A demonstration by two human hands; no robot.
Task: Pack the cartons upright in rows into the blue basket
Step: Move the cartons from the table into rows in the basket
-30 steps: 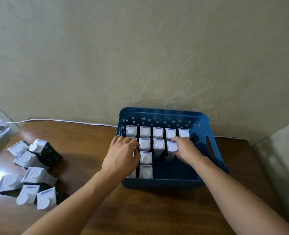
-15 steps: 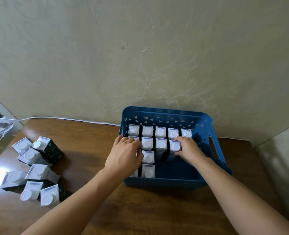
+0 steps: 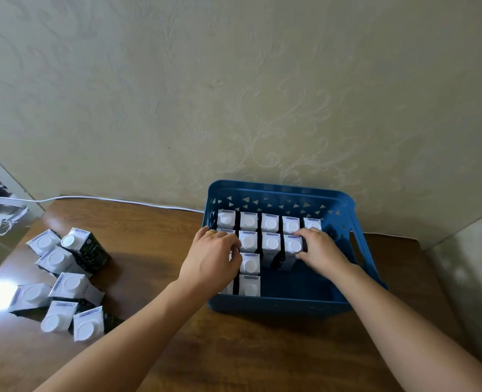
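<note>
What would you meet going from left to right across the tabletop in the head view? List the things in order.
Loose cartons → left hand → upright cartons in the blue basket → right hand → the blue basket, its right wall.

The blue basket (image 3: 279, 305) stands on the worktop against the wall, its far wall pierced with small triangles. Inside, white-capped cartons (image 3: 270, 222) stand upright in rows, filling the back and left side. Eight more dark-sided cartons (image 3: 67, 284) lie tipped in a loose cluster well to the left.
</note>
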